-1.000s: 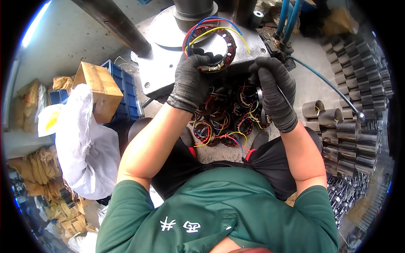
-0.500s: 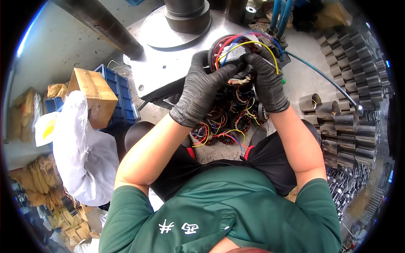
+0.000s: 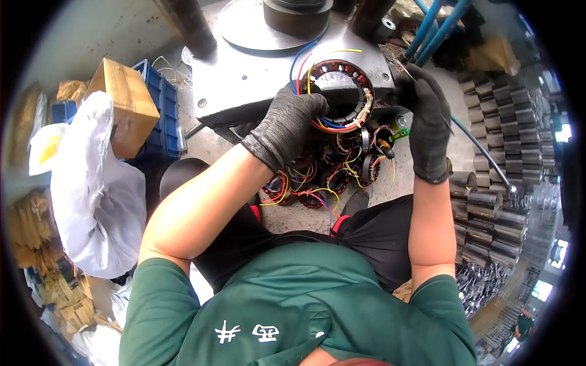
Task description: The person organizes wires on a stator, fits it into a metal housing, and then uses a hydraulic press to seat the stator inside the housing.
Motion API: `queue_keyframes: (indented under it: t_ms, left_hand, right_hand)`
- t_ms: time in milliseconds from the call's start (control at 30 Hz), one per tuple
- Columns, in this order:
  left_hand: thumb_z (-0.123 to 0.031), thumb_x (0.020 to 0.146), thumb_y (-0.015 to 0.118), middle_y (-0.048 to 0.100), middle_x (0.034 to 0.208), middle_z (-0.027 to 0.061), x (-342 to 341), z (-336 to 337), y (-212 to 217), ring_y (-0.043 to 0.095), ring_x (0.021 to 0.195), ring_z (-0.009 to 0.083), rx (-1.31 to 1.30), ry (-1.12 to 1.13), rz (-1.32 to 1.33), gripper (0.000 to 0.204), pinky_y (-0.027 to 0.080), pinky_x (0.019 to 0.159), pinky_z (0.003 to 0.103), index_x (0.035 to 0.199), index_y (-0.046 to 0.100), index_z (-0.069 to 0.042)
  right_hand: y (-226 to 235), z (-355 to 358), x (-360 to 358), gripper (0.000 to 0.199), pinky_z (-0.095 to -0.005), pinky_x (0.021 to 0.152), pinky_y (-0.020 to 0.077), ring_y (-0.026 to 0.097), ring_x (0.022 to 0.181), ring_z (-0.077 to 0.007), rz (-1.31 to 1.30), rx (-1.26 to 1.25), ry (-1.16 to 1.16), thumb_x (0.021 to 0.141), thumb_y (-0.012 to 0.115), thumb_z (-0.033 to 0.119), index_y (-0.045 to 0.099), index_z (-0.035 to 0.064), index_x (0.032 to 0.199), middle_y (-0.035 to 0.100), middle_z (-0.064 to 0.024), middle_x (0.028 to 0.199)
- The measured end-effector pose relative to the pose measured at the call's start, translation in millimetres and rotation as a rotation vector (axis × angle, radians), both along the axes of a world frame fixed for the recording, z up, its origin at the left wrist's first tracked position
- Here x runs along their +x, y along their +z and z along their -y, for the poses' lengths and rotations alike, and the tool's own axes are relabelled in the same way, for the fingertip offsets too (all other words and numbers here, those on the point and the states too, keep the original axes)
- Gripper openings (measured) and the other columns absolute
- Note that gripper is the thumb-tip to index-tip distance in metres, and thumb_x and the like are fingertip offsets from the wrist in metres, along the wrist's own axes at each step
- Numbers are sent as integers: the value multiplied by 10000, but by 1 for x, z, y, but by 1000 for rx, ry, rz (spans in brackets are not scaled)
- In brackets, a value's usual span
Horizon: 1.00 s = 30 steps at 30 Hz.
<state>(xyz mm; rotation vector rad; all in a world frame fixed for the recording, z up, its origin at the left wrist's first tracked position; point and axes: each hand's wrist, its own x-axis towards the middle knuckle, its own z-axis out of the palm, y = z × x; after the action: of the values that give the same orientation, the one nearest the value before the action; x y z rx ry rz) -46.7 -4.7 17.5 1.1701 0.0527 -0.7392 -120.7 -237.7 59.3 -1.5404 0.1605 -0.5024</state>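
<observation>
My left hand (image 3: 287,125), in a dark glove, grips the near left rim of a ring-shaped wound stator (image 3: 337,95) with red, blue and yellow wires sticking up from it. The stator lies on the front edge of a grey metal press plate (image 3: 244,73). Just right of the stator, my gloved right hand (image 3: 425,119) is closed around a thin metal tool (image 3: 404,68) whose tip points toward the stator's right side. Below both hands lies a heap of several more wired stators (image 3: 323,177) on the floor between my knees.
A round steel die (image 3: 293,12) sits on the press plate. Rows of shiny metal tubes (image 3: 494,183) fill the right side. At left are a cardboard box (image 3: 125,104), a blue crate (image 3: 160,107) and a white bag (image 3: 101,195). Blue hoses (image 3: 436,27) hang at the upper right.
The stator, held up in both hands before, now lies on the press plate's front edge. My right hand has let go of it and moved right, shut on a thin tool.
</observation>
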Motion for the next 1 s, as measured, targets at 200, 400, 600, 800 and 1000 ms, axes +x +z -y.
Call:
queue_keyframes:
  t_ms: [200, 400, 600, 800, 1000]
  left_hand:
    - [-6, 785, 598, 681, 925, 151, 5, -3, 3, 724, 812, 274, -116, 120, -1, 250, 649, 810, 394, 1027, 607, 54]
    - [-10, 818, 594, 683, 932, 157, 4, -5, 6, 735, 841, 262, -27, 140, 146, 244, 655, 788, 383, 1048, 607, 69]
    - [118, 831, 507, 679, 1186, 190, 3, 1, 4, 748, 1067, 311, -101, 144, 296, 551, 649, 917, 382, 1380, 494, 68]
    - [83, 824, 553, 714, 1092, 144, 1, 1, 0, 752, 1007, 251, 48, 162, 374, 520, 640, 894, 355, 1343, 561, 57]
    - [9, 786, 651, 717, 930, 142, -3, 0, 9, 724, 819, 225, 1, 44, 144, 375, 619, 757, 338, 1155, 646, 77]
  right_hand:
    - [4, -26, -30, 223, -277, 845, 525, 638, 914, -105, 143, -165, 108, 997, 636, 107, 719, 21, 1185, 737, -42, 1049]
    - [-2, -37, -29, 164, -297, 866, 539, 665, 921, -131, 114, -359, 134, 992, 624, 74, 708, 1, 1112, 737, -71, 1017]
    - [-5, -35, -25, 208, -306, 872, 556, 676, 929, -140, 90, -437, 111, 1018, 620, 96, 695, -21, 1174, 748, -86, 1058]
    - [7, -45, -27, 138, -299, 821, 548, 676, 883, -142, 78, -751, 58, 1007, 601, 38, 693, 13, 1107, 729, -78, 987]
    - [-4, -42, -19, 127, -299, 807, 545, 678, 867, -152, 122, -837, 51, 991, 604, 7, 695, 19, 1078, 717, -78, 959]
